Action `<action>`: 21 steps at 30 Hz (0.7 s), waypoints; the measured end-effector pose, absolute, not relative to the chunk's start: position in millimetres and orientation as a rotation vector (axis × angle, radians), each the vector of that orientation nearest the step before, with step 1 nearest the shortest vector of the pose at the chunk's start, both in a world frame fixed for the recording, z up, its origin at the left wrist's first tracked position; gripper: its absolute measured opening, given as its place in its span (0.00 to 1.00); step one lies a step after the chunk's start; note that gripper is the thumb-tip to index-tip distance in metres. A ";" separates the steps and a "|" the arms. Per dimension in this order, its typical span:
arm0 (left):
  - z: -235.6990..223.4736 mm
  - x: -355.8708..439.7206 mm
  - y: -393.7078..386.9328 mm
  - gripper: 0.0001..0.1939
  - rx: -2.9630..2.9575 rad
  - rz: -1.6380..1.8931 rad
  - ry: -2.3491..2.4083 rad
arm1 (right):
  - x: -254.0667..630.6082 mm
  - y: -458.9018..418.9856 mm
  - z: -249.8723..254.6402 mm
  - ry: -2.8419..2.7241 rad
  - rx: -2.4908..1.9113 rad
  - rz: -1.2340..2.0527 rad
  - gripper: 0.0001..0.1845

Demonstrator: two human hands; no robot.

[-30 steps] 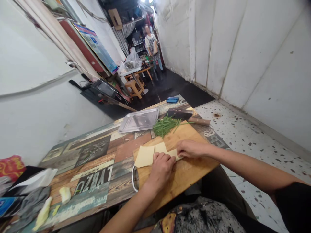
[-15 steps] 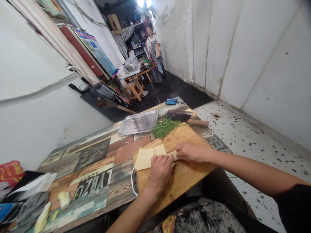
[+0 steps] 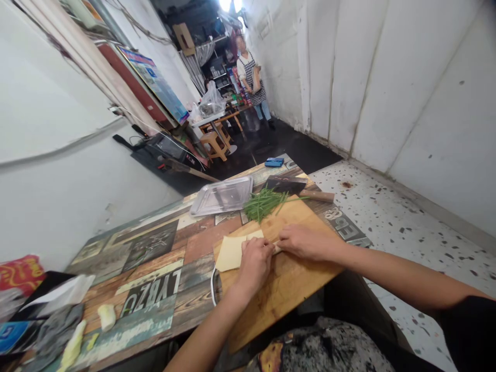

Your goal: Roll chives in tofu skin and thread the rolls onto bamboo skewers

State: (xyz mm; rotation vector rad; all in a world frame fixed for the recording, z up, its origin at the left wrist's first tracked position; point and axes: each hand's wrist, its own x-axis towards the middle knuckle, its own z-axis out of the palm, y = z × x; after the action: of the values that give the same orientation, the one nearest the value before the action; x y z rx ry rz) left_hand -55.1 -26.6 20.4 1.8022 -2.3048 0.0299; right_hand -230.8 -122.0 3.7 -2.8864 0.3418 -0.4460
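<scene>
Room around you: tall pale wall panels (image 3: 372,77) past your right arm, speckled floor (image 3: 406,248) below them; far ahead of both hands, a person in a checked apron (image 3: 251,77) stands beyond the stools (image 3: 215,144). Your surface: plank-patterned table (image 3: 197,243), running forward and left of your left hand. Under both hands, a wooden board (image 3: 294,279). Ahead of your left hand, off the board, a clear shallow tray (image 3: 222,196); right of that, a heap of green stalks (image 3: 265,204), partly over the board's far edge. Ahead of your right hand, a cleaver (image 3: 287,183), handle pointing right; beyond it a small blue item (image 3: 274,162). Far left of your left hand, a grey cloth (image 3: 56,330) and a pale peeled piece (image 3: 106,316). Flat pale yellow sheets (image 3: 230,253) lie just left of your left hand, partly under it. Step in hand, as judged: narrow pale piece (image 3: 277,249) being worked low on the board. Your right hand (image 3: 300,243) has its fingertips together on one end; your left hand (image 3: 256,261) bends its fingers over the other, pinched or merely pressing, cannot tell. Next move seems to call for light, even pressure, sheets undisturbed.
</scene>
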 end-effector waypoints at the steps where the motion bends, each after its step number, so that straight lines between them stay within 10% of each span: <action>1: 17.8 -55.1 -25.1 0.10 1.785 0.097 -2.318 | -228.2 -126.6 3.8 0.338 -2.864 -0.414 0.16; 21: 12.0 -65.0 -36.4 0.10 1.812 0.129 -2.460 | -230.2 -130.3 -26.0 0.343 -2.960 -0.625 0.16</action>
State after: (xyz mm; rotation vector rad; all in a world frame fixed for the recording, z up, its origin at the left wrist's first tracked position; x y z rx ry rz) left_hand -65.0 -36.4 12.0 1.8122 -2.4597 0.1294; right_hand -230.2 -130.3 -26.0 -2.9603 0.3430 -0.6246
